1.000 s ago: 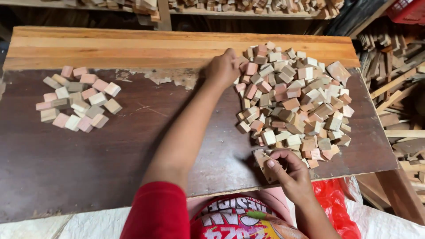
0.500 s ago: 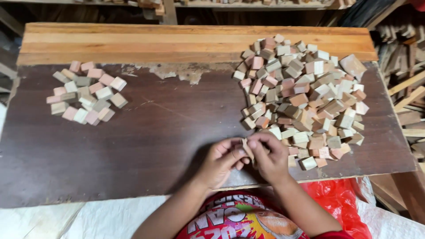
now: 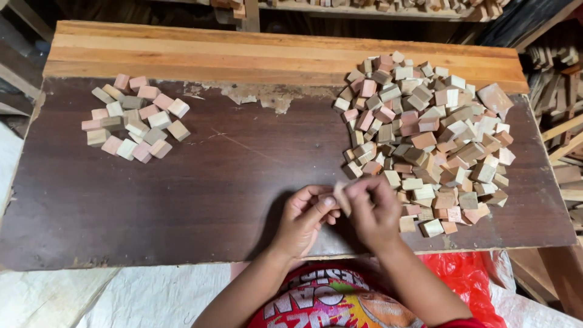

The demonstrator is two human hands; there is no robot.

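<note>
A person's two bare hands meet low over a dark brown board, seen from above. Between them they hold one small pale wooden block. The left hand curls its fingers and thumb against the block's left side. The right hand closes over the block from the right, its fingertips pinched on the top edge. Most of the block is hidden by the fingers, so its exact shape cannot be told. The block sits raised just above the board, close to the board's near edge and directly in front of the person's body.

Just to the right of the right hand, and stretching away from it, lies a large loose heap of small wooden blocks in tan, pink and brown. Its nearest pieces lie right beside the right hand's knuckles. Well away to the far left of the left hand is a smaller, flatter cluster of blocks in pale and pink tones, with bare board between it and the hands.

Beyond both piles, a strip of light wooden planks runs along the far edge of the board. Below the hands, a red printed shirt shows, with red plastic to the right of the right forearm and white sheeting to the left of the left forearm.
</note>
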